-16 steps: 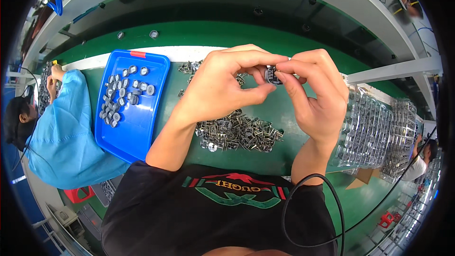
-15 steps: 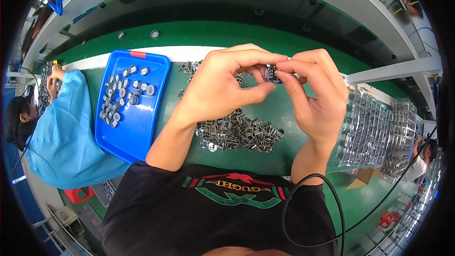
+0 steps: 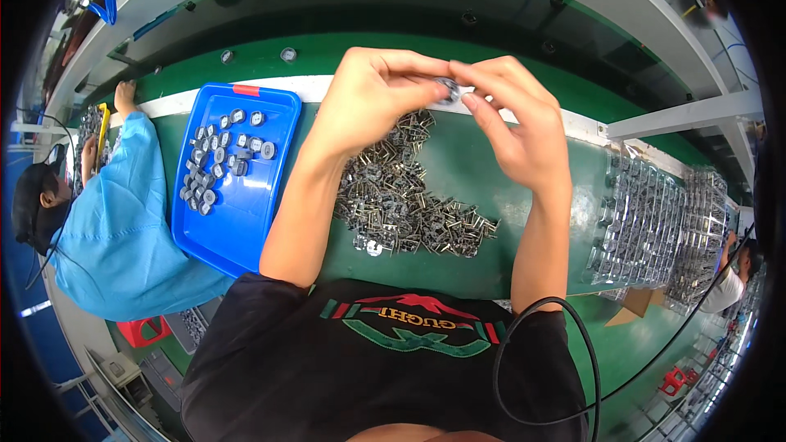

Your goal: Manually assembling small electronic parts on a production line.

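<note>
High over the green bench my two hands meet around a small round grey-and-black part (image 3: 447, 90), blurred by motion. My left hand (image 3: 364, 98) pinches it between thumb and fingers. My right hand (image 3: 517, 119) has its thumb and fingertips closed in at the part's right side; fingers hide some of it. Under and in front of my hands lies a heap of small dark parts with metal pins (image 3: 401, 196). To the left, a blue tray (image 3: 221, 237) holds several round grey parts (image 3: 219, 155) like the one in my fingers.
Stacked clear plastic trays (image 3: 643, 221) stand at the bench's right side. A grey metal upright (image 3: 679, 115) crosses the far right. Two round parts (image 3: 288, 55) lie on the green strip behind the white ledge. A co-worker in blue (image 3: 123, 221) sits left. A black cable (image 3: 585, 344) loops near my right arm.
Both hands have moved left and away from me with the round part, uncovering more of the pinned-parts heap. The view has shifted slightly. At left, the co-worker's hand has moved.
</note>
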